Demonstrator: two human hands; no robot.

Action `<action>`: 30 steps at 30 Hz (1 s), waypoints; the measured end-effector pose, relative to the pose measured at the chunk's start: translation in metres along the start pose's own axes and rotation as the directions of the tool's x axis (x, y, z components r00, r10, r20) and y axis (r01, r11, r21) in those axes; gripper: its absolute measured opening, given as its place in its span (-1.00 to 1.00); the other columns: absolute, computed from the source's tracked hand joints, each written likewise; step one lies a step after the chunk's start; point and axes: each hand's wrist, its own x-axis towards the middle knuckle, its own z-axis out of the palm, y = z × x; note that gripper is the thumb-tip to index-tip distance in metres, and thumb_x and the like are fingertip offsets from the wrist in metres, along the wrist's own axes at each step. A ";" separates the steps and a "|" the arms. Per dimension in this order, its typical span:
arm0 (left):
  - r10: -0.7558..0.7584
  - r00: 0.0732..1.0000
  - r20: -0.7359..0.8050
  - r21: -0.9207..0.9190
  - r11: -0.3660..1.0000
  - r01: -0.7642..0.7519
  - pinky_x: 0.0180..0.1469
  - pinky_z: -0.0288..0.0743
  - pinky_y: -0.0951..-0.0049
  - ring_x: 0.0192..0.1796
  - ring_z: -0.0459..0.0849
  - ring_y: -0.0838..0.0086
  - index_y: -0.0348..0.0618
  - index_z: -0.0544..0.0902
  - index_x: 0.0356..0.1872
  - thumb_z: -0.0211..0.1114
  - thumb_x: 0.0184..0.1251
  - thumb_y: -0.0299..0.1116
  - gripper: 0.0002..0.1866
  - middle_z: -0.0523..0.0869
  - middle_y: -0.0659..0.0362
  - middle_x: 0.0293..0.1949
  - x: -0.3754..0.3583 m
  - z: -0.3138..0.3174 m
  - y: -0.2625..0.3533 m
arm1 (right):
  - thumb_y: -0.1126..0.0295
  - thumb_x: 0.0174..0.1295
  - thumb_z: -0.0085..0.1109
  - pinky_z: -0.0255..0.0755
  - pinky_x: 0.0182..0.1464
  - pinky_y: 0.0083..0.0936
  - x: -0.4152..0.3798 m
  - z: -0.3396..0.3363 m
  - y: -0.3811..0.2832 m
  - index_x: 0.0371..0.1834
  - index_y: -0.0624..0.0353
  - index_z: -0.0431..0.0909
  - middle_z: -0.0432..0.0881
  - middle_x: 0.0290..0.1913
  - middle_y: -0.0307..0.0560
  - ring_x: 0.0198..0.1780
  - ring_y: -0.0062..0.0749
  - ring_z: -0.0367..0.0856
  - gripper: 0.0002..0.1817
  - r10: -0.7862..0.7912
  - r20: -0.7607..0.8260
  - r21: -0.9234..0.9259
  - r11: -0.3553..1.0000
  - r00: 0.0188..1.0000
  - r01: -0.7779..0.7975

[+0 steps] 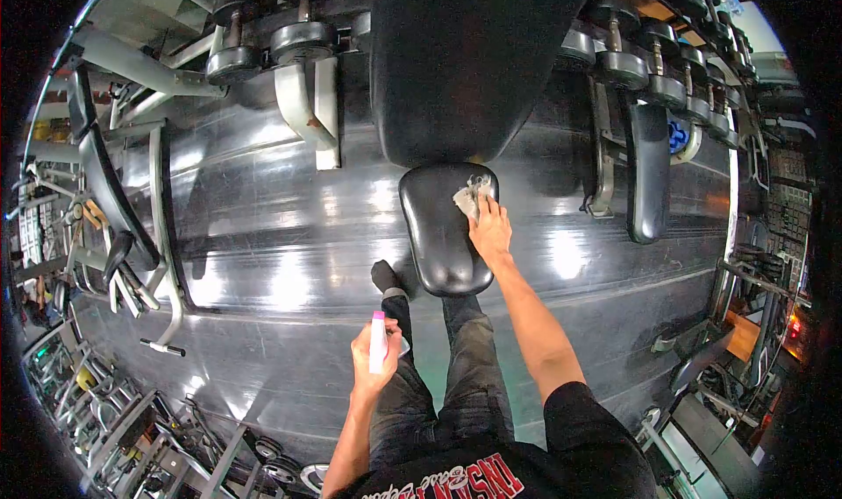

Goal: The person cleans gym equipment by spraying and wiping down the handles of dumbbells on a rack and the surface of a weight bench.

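Note:
A black padded bench seat (pixel 443 236) is in front of me, below a wide black backrest (pixel 465 60). My right hand (pixel 491 229) presses a crumpled pale cloth (pixel 471 197) against the upper right part of the seat, its fingers on the cloth. Lower and to the left, away from the seat, my left hand (pixel 375 352) is wrapped around a white bottle (pixel 378 345) with a pink top, held over my legs.
Dumbbells (pixel 303 39) sit on racks at the upper left, with more dumbbells (pixel 623 65) at the upper right. Another padded bench (pixel 649 174) stands at the right and a machine with a long black pad (pixel 110 170) at the left. Dark flooring (pixel 254 262) surrounds the seat.

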 end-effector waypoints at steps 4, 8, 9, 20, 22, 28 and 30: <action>0.008 1.000 0.010 -0.001 1.000 -0.008 -0.29 0.54 0.50 -0.39 0.64 0.54 -0.27 0.59 -0.16 0.26 0.20 -0.57 -0.82 0.69 0.14 -0.42 -0.003 0.002 -0.006 | 0.37 0.18 0.20 0.41 0.18 -0.21 0.033 -0.003 -0.015 0.21 0.11 0.42 0.39 0.29 0.06 0.22 0.00 0.41 -0.52 0.068 -0.006 0.297 0.953 0.998 -0.063; 0.058 0.998 0.018 0.030 0.998 -0.059 -0.31 0.54 0.49 -0.42 0.65 0.53 -0.29 0.59 -0.17 0.26 0.21 -0.56 -0.83 0.70 0.13 -0.41 -0.004 0.001 -0.006 | 0.30 0.16 0.23 0.34 0.22 -0.18 0.053 0.009 -0.046 0.19 0.03 0.47 0.42 0.25 0.03 0.23 -0.07 0.39 -0.52 -0.241 -0.183 0.114 0.958 0.953 0.264; 0.057 0.998 0.020 0.034 0.998 -0.057 -0.31 0.54 0.49 -0.42 0.65 0.53 -0.29 0.59 -0.17 0.26 0.21 -0.56 -0.83 0.70 0.13 -0.41 -0.005 0.001 -0.006 | 0.27 0.17 0.22 0.31 0.24 -0.17 0.051 0.010 -0.052 0.20 0.02 0.48 0.45 0.21 0.05 0.23 -0.09 0.39 -0.52 -0.225 -0.097 0.024 0.973 0.970 0.228; 0.066 0.998 -0.001 -0.010 0.998 -0.066 -0.35 0.53 0.51 -0.45 0.63 0.56 -0.28 0.60 -0.19 0.25 0.18 -0.60 -0.83 0.69 0.15 -0.42 -0.001 -0.005 -0.003 | 0.42 0.17 0.15 0.29 0.16 -0.18 -0.074 -0.004 -0.017 0.10 0.03 0.53 0.50 0.07 -0.10 0.17 -0.17 0.39 -0.62 -0.583 0.101 0.001 0.810 0.806 0.586; 0.058 0.998 -0.013 -0.011 0.998 -0.058 -0.35 0.53 0.51 -0.44 0.63 0.56 -0.28 0.60 -0.20 0.25 0.17 -0.60 -0.84 0.69 0.15 -0.42 0.000 -0.004 -0.003 | 0.47 0.18 0.13 0.30 0.18 -0.19 -0.100 -0.021 -0.006 0.12 0.05 0.51 0.49 0.09 -0.08 0.18 -0.15 0.39 -0.61 -0.602 0.163 0.020 0.794 0.782 0.607; 0.055 0.998 0.011 -0.009 0.998 -0.055 -0.34 0.54 0.49 -0.42 0.65 0.54 -0.28 0.59 -0.20 0.24 0.17 -0.60 -0.84 0.69 0.14 -0.40 0.005 -0.006 0.003 | 0.46 0.25 0.10 0.32 0.28 -0.17 -0.059 -0.054 -0.007 0.14 0.24 0.44 0.43 0.19 0.13 0.22 0.09 0.39 -0.63 -0.412 0.159 0.526 0.804 0.897 0.276; 0.026 1.000 0.015 -0.020 0.999 -0.025 -0.34 0.54 0.49 -0.41 0.66 0.53 -0.29 0.59 -0.20 0.24 0.17 -0.60 -0.84 0.69 0.13 -0.40 0.004 -0.004 0.001 | 0.50 0.19 0.14 0.33 0.24 -0.20 -0.017 -0.066 -0.016 0.09 0.26 0.45 0.43 0.25 0.12 0.22 0.04 0.40 -0.63 -0.439 -0.068 0.372 0.822 0.896 0.431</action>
